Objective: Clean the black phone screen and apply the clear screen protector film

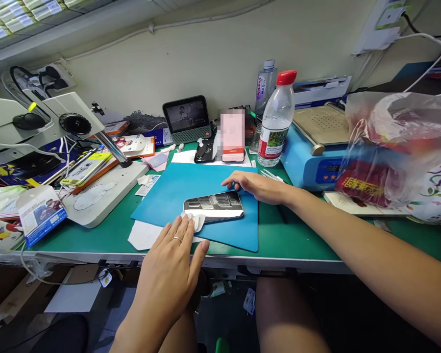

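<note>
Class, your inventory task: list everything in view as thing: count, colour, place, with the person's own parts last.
Glossy phone: one, black and white, on mat
Wipe: one, white, phone's near-left corner
Mat: one, blue, centre
Paper: several, white, around mat
Worktop: one, green, beneath mat
Display: one, black and grey, near wall
Pink screen: one, partly blurred, rear centre
Bottles: two, clear, rear right
Machine: one, blue, right
Bagged goods: count unclear, red and translucent, far right
Stand: one, white, left
Boxes: several, mixed, left
Floor packets: several, pale, below
Legs: two, under worktop
Arms: two, bare, foreground
Left grip: one, ringed, on wipe
Right grip: one, mat's right edge
</note>
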`<act>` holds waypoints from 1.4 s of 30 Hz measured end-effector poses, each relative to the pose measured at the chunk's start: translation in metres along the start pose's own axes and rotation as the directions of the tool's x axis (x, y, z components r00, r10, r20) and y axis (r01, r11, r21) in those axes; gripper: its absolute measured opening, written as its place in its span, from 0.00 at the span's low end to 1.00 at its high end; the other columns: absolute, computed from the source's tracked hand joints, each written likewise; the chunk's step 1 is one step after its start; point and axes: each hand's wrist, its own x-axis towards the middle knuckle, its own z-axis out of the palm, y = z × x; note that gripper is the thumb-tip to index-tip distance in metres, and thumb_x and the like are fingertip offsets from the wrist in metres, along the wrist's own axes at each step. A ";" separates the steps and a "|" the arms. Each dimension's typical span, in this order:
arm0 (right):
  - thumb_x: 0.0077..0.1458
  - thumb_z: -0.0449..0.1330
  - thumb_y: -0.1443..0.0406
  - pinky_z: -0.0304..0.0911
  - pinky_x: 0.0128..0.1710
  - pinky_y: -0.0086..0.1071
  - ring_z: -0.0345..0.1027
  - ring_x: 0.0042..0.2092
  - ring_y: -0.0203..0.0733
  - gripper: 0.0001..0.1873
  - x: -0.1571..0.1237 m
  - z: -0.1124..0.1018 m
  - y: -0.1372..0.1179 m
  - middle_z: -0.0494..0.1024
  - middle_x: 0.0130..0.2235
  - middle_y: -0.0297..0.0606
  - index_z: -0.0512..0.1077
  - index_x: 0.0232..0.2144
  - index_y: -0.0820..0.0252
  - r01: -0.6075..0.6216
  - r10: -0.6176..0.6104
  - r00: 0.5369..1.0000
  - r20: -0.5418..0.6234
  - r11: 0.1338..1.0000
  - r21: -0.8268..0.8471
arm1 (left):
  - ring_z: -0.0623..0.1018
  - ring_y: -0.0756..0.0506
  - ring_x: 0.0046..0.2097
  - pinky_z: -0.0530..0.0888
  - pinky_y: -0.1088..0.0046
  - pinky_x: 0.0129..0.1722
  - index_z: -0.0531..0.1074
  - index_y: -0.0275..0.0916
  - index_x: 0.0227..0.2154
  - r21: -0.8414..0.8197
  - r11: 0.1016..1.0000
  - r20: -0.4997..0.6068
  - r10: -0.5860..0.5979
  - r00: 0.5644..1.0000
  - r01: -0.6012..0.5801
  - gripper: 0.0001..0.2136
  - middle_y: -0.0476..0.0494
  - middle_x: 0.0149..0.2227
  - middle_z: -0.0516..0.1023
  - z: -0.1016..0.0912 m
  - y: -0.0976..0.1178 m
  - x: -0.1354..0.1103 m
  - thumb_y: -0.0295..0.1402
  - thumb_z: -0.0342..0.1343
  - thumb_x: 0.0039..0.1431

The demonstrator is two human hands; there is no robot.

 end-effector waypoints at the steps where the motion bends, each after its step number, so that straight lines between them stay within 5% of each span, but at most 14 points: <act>1: 0.54 0.30 0.26 0.66 0.53 0.48 0.72 0.50 0.52 0.59 0.000 0.000 -0.001 0.78 0.53 0.51 0.75 0.57 0.60 0.000 0.000 1.000 0.002 1.000 -0.003 | 0.74 0.31 0.66 0.75 0.45 0.63 0.73 0.24 0.62 -0.003 1.000 -0.004 0.008 1.000 -0.008 0.30 0.25 0.63 0.74 -0.001 0.000 0.000 0.42 0.35 0.78; 15: 0.54 0.30 0.26 0.65 0.53 0.48 0.71 0.50 0.52 0.58 0.000 0.001 0.003 0.78 0.53 0.50 0.75 0.57 0.58 0.000 0.000 1.000 0.003 1.000 0.029 | 0.78 0.30 0.62 0.75 0.44 0.63 0.78 0.26 0.55 -0.047 0.999 0.012 -0.018 1.000 0.019 0.31 0.26 0.58 0.80 -0.008 0.011 0.010 0.44 0.35 0.77; 38: 0.53 0.30 0.25 0.64 0.52 0.47 0.70 0.50 0.53 0.60 -0.002 0.002 0.004 0.77 0.55 0.51 0.74 0.59 0.59 -0.054 0.053 0.998 0.021 0.996 0.064 | 0.82 0.33 0.58 0.78 0.51 0.60 0.79 0.23 0.54 0.035 0.999 0.068 -0.024 0.997 0.022 0.24 0.25 0.54 0.82 -0.016 0.019 0.019 0.29 0.40 0.69; 42: 0.52 0.30 0.25 0.64 0.51 0.47 0.70 0.50 0.53 0.61 -0.002 0.001 0.002 0.77 0.55 0.52 0.74 0.58 0.60 -0.048 0.047 0.999 0.016 0.997 0.059 | 0.82 0.33 0.58 0.76 0.50 0.62 0.80 0.23 0.51 0.029 0.999 0.164 -0.029 0.986 0.024 0.25 0.26 0.55 0.82 -0.020 0.022 0.024 0.25 0.39 0.65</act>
